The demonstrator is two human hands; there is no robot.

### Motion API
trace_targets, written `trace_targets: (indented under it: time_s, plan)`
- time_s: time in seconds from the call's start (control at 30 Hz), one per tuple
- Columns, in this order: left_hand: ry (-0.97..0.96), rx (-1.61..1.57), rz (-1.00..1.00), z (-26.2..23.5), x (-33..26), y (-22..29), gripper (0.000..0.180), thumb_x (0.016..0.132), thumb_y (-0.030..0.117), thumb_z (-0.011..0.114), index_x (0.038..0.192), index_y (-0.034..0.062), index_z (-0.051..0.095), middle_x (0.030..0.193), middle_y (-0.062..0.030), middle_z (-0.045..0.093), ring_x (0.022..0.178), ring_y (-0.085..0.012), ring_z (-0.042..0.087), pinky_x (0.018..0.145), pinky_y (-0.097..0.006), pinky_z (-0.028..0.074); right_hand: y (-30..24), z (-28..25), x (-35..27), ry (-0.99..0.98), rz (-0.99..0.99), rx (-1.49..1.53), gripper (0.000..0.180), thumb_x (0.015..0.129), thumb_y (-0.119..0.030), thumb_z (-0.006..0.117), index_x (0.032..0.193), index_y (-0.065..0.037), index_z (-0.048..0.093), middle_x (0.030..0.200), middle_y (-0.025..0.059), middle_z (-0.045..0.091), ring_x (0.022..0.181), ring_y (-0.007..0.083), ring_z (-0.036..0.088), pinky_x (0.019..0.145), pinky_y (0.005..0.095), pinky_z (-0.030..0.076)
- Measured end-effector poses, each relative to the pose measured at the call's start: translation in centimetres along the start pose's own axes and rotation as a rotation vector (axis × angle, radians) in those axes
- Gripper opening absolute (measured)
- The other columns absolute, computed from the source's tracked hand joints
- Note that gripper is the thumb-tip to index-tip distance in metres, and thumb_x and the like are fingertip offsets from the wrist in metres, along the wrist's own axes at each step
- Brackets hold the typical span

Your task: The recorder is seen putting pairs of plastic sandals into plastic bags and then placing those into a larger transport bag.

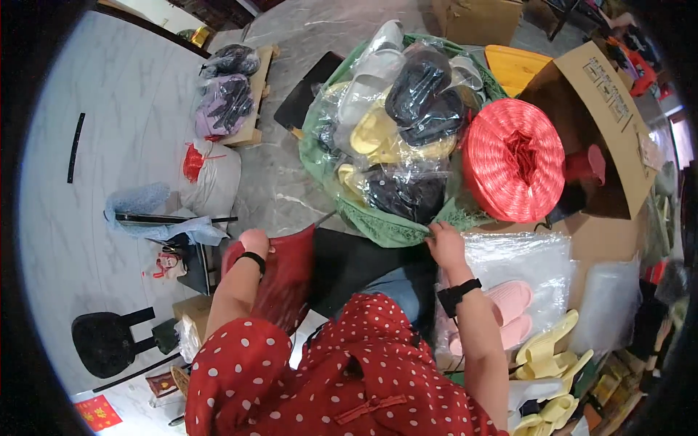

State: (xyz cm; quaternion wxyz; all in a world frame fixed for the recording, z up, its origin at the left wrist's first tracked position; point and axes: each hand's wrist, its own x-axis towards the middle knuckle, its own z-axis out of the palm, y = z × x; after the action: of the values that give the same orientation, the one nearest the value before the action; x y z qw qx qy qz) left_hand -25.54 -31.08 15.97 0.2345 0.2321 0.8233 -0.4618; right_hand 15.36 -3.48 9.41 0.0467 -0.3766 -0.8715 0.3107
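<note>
Grey marble floor lay under the clutter as I watched the left hand point(253, 241) clench the top of a red bag point(280, 280), holding it up, while the right hand point(445, 243) gripped the rim of the green sack point(385, 225) of bagged slippers point(407, 109), beside a red twine spool point(514, 160).

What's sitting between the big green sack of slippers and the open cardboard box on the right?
In the head view, a large spool of red plastic twine sits between the green sack and the open cardboard box, overlapping both in the picture.
</note>
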Motion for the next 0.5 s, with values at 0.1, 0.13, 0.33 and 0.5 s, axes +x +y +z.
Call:
trace_targets:
  time_s: [0.1,0.13,0.33,0.5]
  plan:
    - [-0.019,-0.030,-0.064,2.4,-1.5,-1.3,0.057,0.066,0.055,0.080,0.111,0.0197,0.072,0.117,-0.0025,0.069,0.109,-0.0243,0.066,0.087,-0.046,0.052,-0.2,-0.5,-0.5,0.002,0.001,0.067,0.024,0.077,-0.016,0.071,0.099,-0.007,0.065,0.097,0.0134,0.062,0.095,0.0340,0.061,0.080,0.0438,0.051]
    - [-0.054,-0.029,-0.081,3.6,-1.4,-2.0,0.057,0.066,0.055,0.080,0.110,0.0188,0.072,0.117,-0.0025,0.069,0.109,-0.0250,0.065,0.087,-0.045,0.053,-0.3,-0.6,-0.5,0.000,-0.002,0.071,0.024,0.077,-0.016,0.071,0.099,-0.007,0.065,0.097,0.0134,0.062,0.095,0.0340,0.061,0.080,0.0438,0.051]
    - [-0.030,0.011,-0.045,7.7,-3.4,-4.3,0.053,0.074,0.058,0.074,0.100,0.0125,0.075,0.105,-0.0055,0.072,0.095,-0.0253,0.070,0.069,-0.043,0.056,-0.2,-0.1,-0.1,0.043,-0.032,0.077,0.021,0.079,-0.015,0.069,0.098,-0.006,0.066,0.094,0.0139,0.062,0.092,0.0350,0.061,0.080,0.0435,0.051]
    - [-0.096,0.066,-0.041,5.9,1.0,-2.6,0.055,0.070,0.057,0.078,0.105,0.0154,0.073,0.110,-0.0031,0.071,0.103,-0.0239,0.067,0.077,-0.043,0.056,-0.1,0.1,0.3,0.134,-0.052,0.114,0.017,0.081,-0.013,0.066,0.096,-0.005,0.065,0.092,0.0153,0.060,0.089,0.0363,0.059,0.077,0.0457,0.049]
